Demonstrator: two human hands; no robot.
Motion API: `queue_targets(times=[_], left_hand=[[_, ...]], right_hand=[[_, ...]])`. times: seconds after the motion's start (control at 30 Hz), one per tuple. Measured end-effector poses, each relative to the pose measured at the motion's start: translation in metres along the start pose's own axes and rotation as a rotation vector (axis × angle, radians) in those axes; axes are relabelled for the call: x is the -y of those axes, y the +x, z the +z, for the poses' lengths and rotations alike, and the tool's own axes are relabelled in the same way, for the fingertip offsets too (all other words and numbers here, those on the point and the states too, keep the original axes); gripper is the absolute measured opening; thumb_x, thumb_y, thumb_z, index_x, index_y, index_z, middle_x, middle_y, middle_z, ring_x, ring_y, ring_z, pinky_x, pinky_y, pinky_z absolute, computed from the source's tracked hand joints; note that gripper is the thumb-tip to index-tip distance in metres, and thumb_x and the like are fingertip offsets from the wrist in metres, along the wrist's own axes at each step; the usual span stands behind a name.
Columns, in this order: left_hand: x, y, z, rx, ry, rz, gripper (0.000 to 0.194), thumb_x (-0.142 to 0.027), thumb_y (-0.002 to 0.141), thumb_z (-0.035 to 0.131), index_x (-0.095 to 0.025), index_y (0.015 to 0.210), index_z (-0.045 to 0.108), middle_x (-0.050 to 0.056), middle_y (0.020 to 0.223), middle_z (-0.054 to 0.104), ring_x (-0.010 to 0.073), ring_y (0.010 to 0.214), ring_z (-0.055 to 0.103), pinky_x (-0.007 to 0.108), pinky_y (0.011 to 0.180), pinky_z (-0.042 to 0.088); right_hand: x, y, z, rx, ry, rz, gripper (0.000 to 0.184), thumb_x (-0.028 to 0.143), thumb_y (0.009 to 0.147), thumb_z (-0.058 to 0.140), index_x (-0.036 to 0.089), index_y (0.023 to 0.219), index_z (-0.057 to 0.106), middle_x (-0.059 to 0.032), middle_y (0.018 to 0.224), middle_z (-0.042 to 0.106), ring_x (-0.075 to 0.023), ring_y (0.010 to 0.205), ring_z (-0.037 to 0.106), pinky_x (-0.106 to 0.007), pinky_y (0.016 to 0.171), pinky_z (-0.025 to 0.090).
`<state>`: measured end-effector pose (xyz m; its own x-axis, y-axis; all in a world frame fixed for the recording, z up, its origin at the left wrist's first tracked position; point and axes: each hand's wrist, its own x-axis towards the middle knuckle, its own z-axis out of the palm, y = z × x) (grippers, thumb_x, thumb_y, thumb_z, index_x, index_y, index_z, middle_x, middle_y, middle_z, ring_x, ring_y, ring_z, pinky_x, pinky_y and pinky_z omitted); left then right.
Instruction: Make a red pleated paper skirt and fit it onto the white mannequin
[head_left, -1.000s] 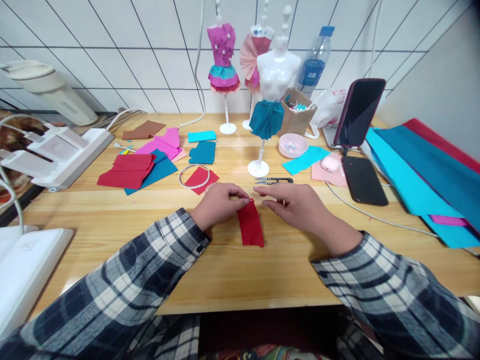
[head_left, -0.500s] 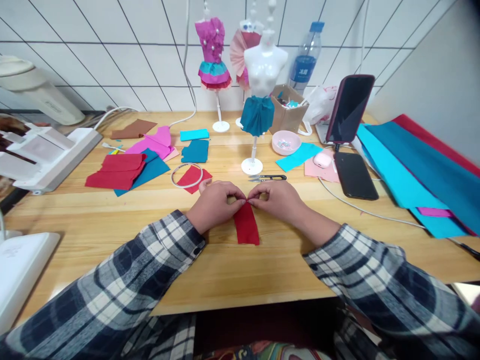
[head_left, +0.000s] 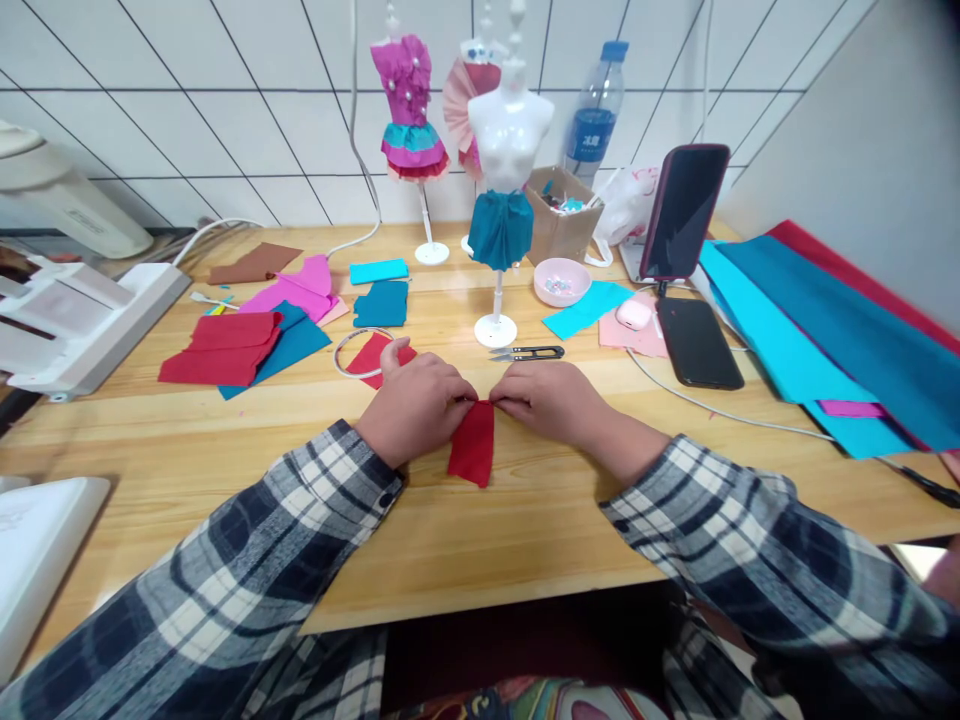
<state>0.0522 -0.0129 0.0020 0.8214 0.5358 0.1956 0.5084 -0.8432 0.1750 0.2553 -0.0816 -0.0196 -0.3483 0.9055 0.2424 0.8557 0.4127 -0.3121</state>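
Observation:
A small strip of red fabric hangs down toward me on the table, its far edge pinched between both hands. My left hand is closed on the upper left corner, thumb and finger pressed together. On the upper right corner, my right hand pinches in the same way. Just beyond my right hand lie black-handled thread snips. Behind them stands a white mini mannequin wearing a teal skirt. A white ring rests over a red fabric piece near my left hand.
Folded red fabric and other coloured scraps lie at left, beside a white power strip. At right are a pink bowl, a black phone, a propped phone and long teal fabric. A dressed mannequin stands behind.
My hands have moved slightly apart, so more of the red strip's top edge shows between them. The strip now slants to the left. The whole view has shifted a little.

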Motion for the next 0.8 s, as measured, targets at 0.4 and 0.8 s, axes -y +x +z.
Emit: queue_targets(times=[0.4,0.8], left_hand=[[0.004,-0.001,-0.002,0.002,0.018,0.039,0.022,-0.022,0.085,0.054,-0.026,0.079,0.074,0.002,0.084,0.075,0.0259,0.089,0.064,0.065,0.104,0.016],[0.013,-0.004,-0.007,-0.021,0.110,0.028,0.029,-0.016,0.081,0.050,-0.027,0.087,0.076,0.003,0.092,0.074,0.0279,0.095,0.061,0.065,0.106,0.013]], right_hand=[[-0.001,-0.005,0.002,-0.029,0.010,-0.004,0.023,0.024,0.092,0.054,0.026,0.104,0.074,0.0007,0.098,0.075,-0.0154,0.088,0.066,-0.026,0.062,0.037],[0.015,-0.004,-0.008,0.081,-0.175,-0.037,0.026,0.020,0.086,0.055,0.030,0.098,0.076,0.0017,0.097,0.073,-0.0147,0.077,0.064,-0.029,0.052,0.024]])
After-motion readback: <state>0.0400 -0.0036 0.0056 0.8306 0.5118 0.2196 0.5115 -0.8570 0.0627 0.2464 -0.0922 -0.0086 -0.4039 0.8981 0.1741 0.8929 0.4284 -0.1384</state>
